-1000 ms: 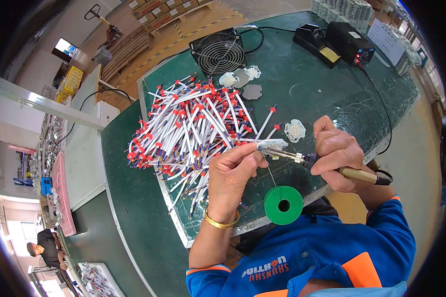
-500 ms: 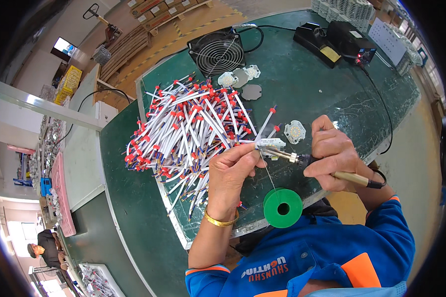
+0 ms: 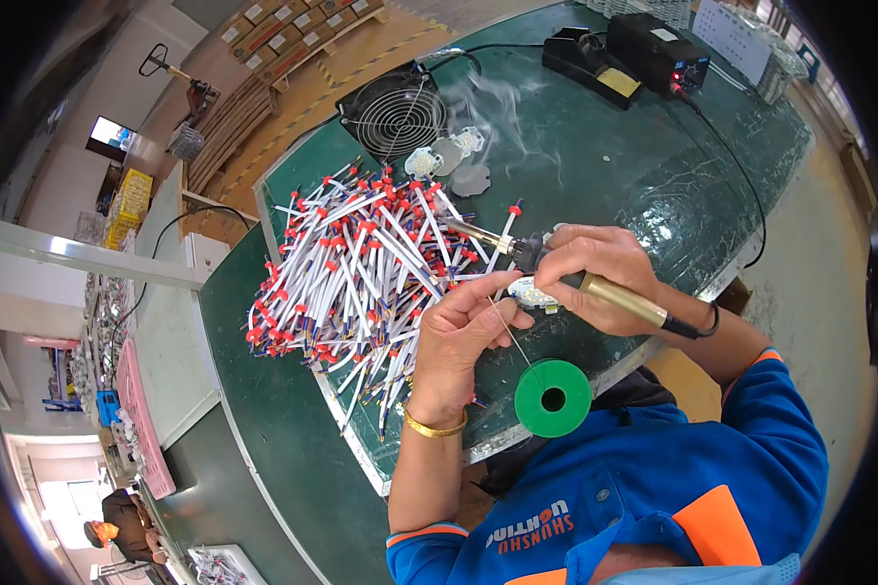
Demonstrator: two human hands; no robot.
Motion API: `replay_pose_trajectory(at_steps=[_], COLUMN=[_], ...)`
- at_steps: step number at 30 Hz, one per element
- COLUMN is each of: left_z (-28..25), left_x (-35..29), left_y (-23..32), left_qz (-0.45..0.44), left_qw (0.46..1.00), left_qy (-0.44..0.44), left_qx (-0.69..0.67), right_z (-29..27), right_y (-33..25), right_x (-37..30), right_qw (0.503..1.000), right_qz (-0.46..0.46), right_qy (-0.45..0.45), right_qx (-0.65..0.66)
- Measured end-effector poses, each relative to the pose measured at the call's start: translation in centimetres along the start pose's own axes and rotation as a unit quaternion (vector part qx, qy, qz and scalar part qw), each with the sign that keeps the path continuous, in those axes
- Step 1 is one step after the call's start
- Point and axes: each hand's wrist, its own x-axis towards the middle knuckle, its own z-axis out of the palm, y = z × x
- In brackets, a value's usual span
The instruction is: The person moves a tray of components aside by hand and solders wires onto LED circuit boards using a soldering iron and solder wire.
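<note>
My right hand grips a soldering iron by its gold-coloured handle. The iron's metal tip points left, above my left fingers and over the edge of the wire pile. Thumb and forefinger of my left hand pinch a thin solder wire, which runs down to a green spool near the table's front edge. Between the two hands a white LED board lies on the table, partly hidden by my fingers. Left of them is a big heap of white cable pieces with red rings and dark ends.
A black fan stands at the back, with several round boards in front of it. Wispy smoke hangs beside it. Far right on the green table are an iron stand and a black soldering station, its cord trailing along the right.
The iron has lifted up and left, away from my left fingertips, and smoke has appeared near the fan. My left hand still pinches the solder wire. The whole view has shifted slightly.
</note>
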Motion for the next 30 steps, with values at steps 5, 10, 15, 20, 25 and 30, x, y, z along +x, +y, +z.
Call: replay_pose_trajectory(at_steps=[5,10,15,20,25,30], left_z=[-0.4,-0.4,-0.5,0.1,0.1,1.0], left_x=[0.1,0.3,0.4,1.0,0.7,1.1], left_y=[-0.5,-1.7,-2.1,-2.6,-2.7,-3.5], left_qz=[0.055,0.106,0.095,0.066,0.090,0.140], left_qw=[0.995,0.990,0.990,0.992,0.979,0.909], left_qy=[-0.060,-0.050,-0.070,-0.102,-0.022,-0.038], left_qx=[0.064,0.079,0.074,0.031,0.181,0.390], right_z=[-1.2,-1.2,-0.2,0.7,-0.6,-3.0], right_y=[-0.2,-0.2,-0.1,-0.3,1.2,4.4], right_x=[-0.1,-0.5,-1.1,-1.1,-1.1,-1.6], right_qw=[0.996,0.986,0.960,0.967,0.996,0.976], right_qz=[0.052,0.117,0.195,0.154,0.071,0.129], right_qy=[-0.043,-0.038,-0.007,0.012,-0.003,-0.007], right_qx=[0.055,0.117,0.199,0.203,-0.047,-0.174])
